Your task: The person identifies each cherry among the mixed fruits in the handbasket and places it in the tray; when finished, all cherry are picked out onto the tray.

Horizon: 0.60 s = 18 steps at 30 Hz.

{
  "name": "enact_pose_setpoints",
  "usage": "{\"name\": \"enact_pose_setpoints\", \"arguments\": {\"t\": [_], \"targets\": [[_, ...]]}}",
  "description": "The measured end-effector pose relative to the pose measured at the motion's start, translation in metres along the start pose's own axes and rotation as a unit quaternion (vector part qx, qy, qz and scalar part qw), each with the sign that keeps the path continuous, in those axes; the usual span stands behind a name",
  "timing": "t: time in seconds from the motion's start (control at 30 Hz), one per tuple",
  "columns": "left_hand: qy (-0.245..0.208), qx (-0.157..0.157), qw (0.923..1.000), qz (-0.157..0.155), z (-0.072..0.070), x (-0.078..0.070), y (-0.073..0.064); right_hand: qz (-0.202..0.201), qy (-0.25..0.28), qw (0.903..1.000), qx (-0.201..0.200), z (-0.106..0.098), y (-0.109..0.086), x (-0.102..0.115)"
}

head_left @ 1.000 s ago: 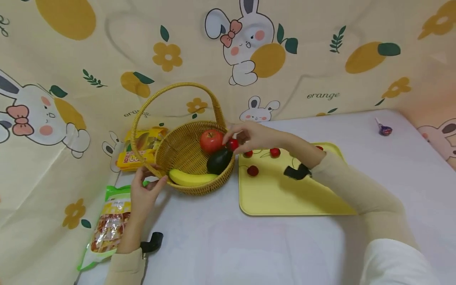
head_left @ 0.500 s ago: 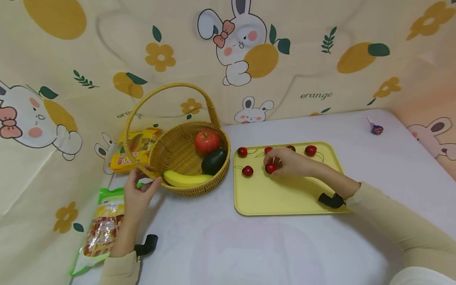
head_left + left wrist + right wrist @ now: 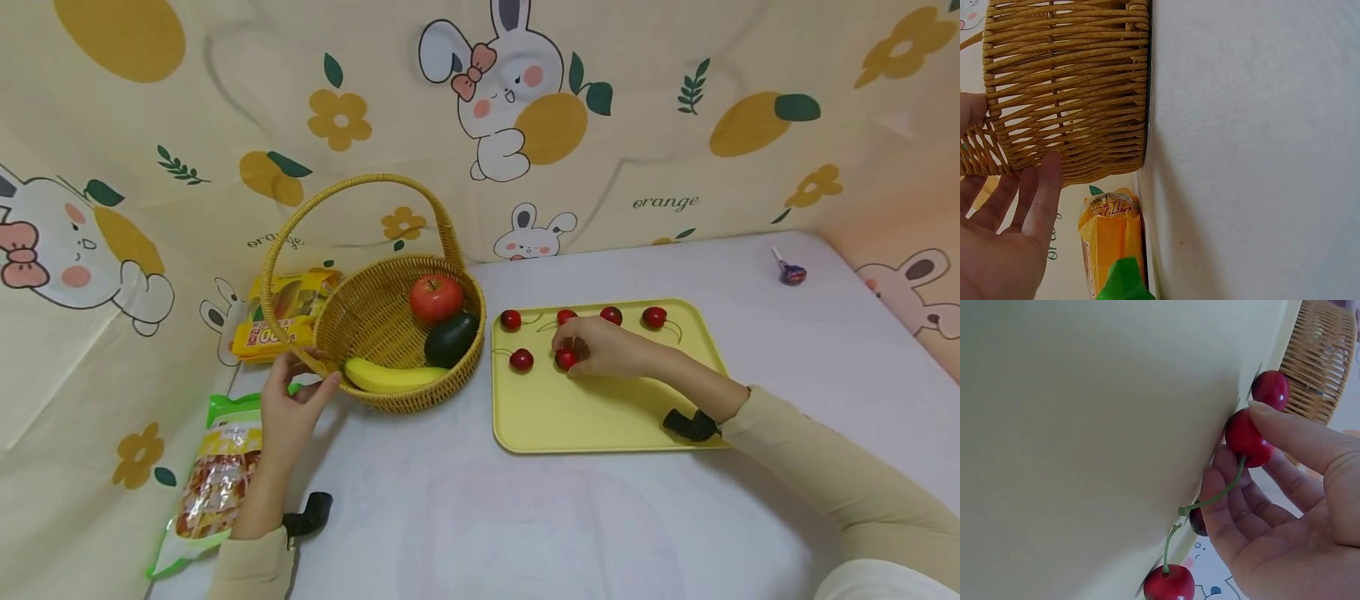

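Observation:
My right hand (image 3: 600,348) is over the yellow tray (image 3: 555,425), pinching a red cherry (image 3: 566,359) between thumb and fingers. In the right wrist view this cherry (image 3: 1249,439) sits right at the tray surface, its green stem pointing away from the thumb. Beside it on the tray lies another cherry (image 3: 521,360); several more stand in a row along the far edge, among them one (image 3: 654,317) at the right. My left hand (image 3: 292,412) grips the wicker basket (image 3: 408,402) by its rim at the handle's foot. Inside are an apple (image 3: 436,299), an avocado (image 3: 451,340) and a banana (image 3: 393,377).
A yellow snack packet (image 3: 285,317) leans behind the basket at the left. Next to the left forearm lies a green-edged snack bag (image 3: 217,475). A lollipop (image 3: 791,271) lies at the far right. Patterned cloth (image 3: 420,108) hangs behind the table.
My right hand has carried the cherry from over the basket rightward and down to the tray, then shifted slightly. My left hand has stayed at the basket.

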<state>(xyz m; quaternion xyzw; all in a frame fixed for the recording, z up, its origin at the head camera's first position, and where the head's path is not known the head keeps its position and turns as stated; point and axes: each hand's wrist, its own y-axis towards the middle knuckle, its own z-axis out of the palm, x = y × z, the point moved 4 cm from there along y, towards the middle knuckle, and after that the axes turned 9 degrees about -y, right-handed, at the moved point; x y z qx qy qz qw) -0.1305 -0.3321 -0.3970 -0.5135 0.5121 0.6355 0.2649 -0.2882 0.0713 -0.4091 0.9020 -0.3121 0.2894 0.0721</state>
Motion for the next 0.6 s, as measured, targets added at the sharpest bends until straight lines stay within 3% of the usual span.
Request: {"name": "enact_pose_setpoints", "arguments": {"t": [0.2, 0.33, 0.4, 0.47, 0.53, 0.6], "targets": [[-0.002, -0.002, 1.0000, -0.005, 0.002, 0.002, 0.000, -0.005, -0.029, 0.9995, -0.008, -0.003, -0.001, 0.001], [0.000, -0.006, 0.9999, -0.011, 0.000, 0.002, 0.000, -0.007, -0.067, 0.9962, -0.055, -0.014, -0.004, 0.012], [0.007, -0.008, 0.9999, -0.012, -0.001, 0.002, 0.001, -0.008, -0.111, 0.9893, -0.094, -0.019, -0.006, 0.021], [0.014, -0.009, 0.9998, -0.014, -0.003, 0.001, 0.002, -0.002, -0.175, 0.9765, -0.126, -0.020, -0.007, 0.030], [0.021, -0.009, 0.9996, -0.015, -0.004, 0.001, 0.003, 0.010, -0.242, 0.9623, -0.124, -0.017, -0.009, 0.038], [0.031, -0.009, 0.9994, -0.012, -0.004, -0.001, 0.003, 0.025, -0.283, 0.9542, -0.093, -0.011, -0.012, 0.043]]}}
